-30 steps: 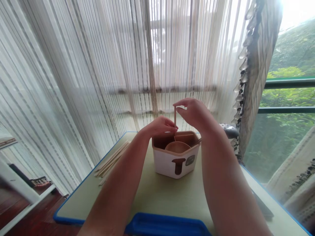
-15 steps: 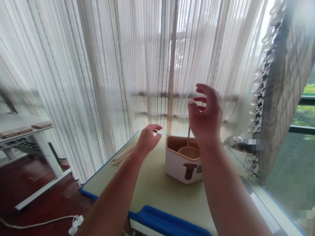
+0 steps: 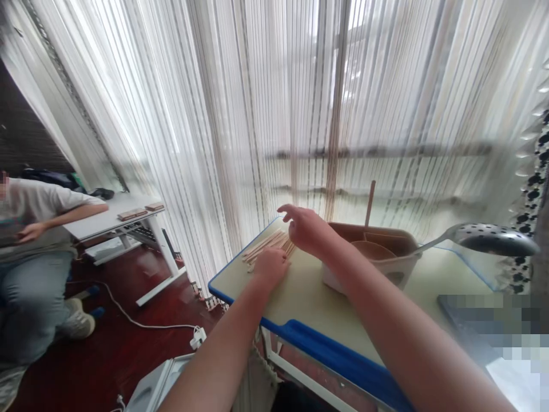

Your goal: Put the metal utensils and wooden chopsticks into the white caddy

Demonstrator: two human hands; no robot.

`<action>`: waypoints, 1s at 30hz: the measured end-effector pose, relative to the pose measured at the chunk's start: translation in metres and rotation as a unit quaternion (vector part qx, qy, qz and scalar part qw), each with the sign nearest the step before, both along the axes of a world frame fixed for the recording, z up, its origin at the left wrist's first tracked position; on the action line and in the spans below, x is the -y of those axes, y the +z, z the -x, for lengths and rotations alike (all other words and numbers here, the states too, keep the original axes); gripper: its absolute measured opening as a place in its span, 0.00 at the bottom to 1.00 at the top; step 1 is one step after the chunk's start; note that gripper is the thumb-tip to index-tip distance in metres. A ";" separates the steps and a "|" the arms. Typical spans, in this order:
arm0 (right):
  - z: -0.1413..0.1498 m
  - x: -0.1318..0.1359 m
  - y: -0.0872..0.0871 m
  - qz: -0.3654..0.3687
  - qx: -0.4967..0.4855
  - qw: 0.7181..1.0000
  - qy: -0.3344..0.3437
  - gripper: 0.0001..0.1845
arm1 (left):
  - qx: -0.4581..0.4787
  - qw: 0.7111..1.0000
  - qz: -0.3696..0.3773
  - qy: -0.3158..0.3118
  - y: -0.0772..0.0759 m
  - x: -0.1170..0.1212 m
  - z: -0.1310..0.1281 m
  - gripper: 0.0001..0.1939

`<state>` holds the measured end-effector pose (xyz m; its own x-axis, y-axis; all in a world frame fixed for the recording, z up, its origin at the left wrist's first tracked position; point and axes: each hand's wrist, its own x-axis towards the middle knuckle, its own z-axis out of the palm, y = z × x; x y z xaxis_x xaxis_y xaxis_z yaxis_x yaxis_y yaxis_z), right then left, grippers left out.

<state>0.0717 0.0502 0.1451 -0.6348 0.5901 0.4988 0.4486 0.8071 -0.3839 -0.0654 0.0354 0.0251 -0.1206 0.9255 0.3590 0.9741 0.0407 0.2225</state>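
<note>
Slantwise, the sticks (image 3: 262,246) lie on the table (image 3: 234,281) from near left to far right, the nearer left hand (image 3: 271,268) at their near side, its grip unclear, the right hand (image 3: 307,226), loosely open, by their far ends.

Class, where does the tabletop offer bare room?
Bare tabletop shows between the left hand and container, and right of the container, below the skimmer. It's crowded around the sticks, beside the right hand.

The left hand (image 3: 271,268) touches wooden sticks (image 3: 262,245) near a caddy (image 3: 338,280).
</note>
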 end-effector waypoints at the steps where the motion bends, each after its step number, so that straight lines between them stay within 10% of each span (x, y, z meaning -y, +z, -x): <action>1: 0.001 -0.003 -0.004 -0.017 0.047 0.999 -0.016 0.25 | -0.012 1.000 0.004 0.000 -0.004 0.002 0.000 0.11; 12: -0.009 -0.018 -0.001 -0.017 0.202 0.977 -0.070 0.26 | -0.075 0.992 0.028 0.102 -0.013 -0.002 -0.016 0.13; 19: -0.035 -0.018 0.023 -0.018 0.167 0.982 -0.083 0.28 | -0.093 0.985 0.042 0.136 -0.013 -0.002 -0.024 0.13; 30: -0.036 -0.027 0.015 -0.019 0.180 0.981 -0.065 0.29 | -0.088 0.984 0.022 0.152 -0.016 -0.004 -0.022 0.15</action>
